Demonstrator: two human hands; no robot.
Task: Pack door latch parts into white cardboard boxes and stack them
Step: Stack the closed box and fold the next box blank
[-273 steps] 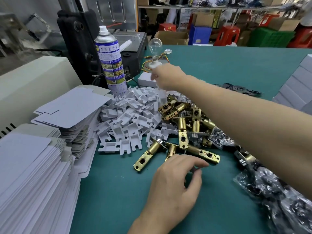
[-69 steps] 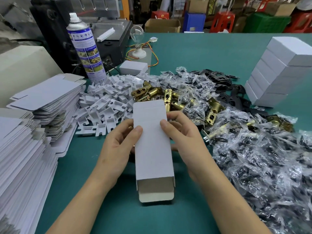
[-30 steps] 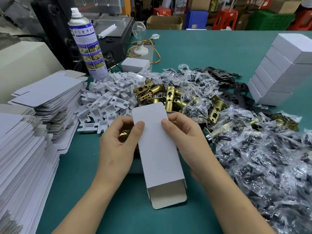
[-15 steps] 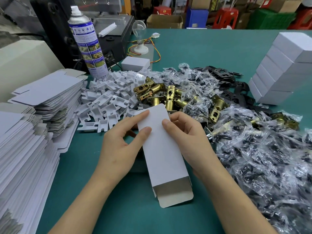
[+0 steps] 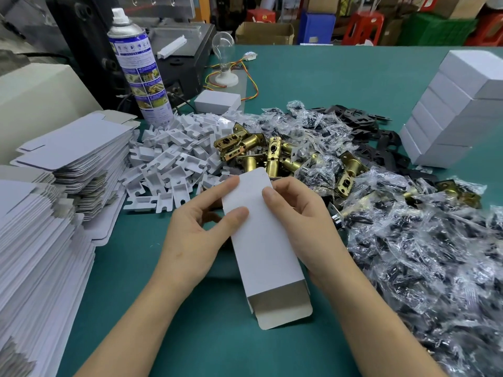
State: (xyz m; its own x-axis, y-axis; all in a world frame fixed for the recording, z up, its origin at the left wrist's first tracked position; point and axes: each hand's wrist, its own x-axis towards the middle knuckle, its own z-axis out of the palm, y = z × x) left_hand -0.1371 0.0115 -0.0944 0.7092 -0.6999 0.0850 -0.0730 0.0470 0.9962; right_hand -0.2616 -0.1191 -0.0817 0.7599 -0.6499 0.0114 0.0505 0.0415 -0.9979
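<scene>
White box with grey inner flap on a teal table; brass-gold latches; blue-labelled silver spray can upper left.

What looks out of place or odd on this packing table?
Nothing looks broken or spilled. The oddity is a bare, wired light bulb standing on the table behind the heaps of white plastic pieces and brass latches, seemingly unrelated to the packing. The held white box looks undamaged.

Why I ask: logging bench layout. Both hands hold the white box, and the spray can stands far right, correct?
No. In the head view the spray can stands at the far left; left hand and right hand hold the white box.
</scene>
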